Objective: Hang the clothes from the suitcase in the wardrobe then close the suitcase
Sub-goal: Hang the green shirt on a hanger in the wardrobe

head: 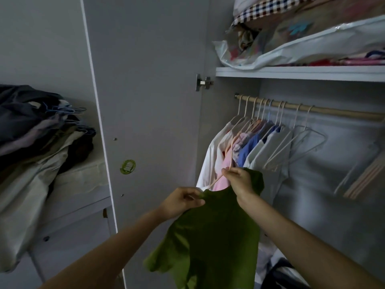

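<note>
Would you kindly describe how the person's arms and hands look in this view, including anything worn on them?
Both forearms are bare as far as the frame shows them, with no sleeves in view. The left hand and the right hand wear no gloves, and no watch, bracelet or ring can be made out in the dim light.

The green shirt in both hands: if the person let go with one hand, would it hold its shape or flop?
Likely flop: the green shirt already hangs in loose folds below the left hand and right hand. It looks thin and probably light. The pale hanger pinched by the right fingers seems only partly inserted, so the shirt may slide off.
</note>
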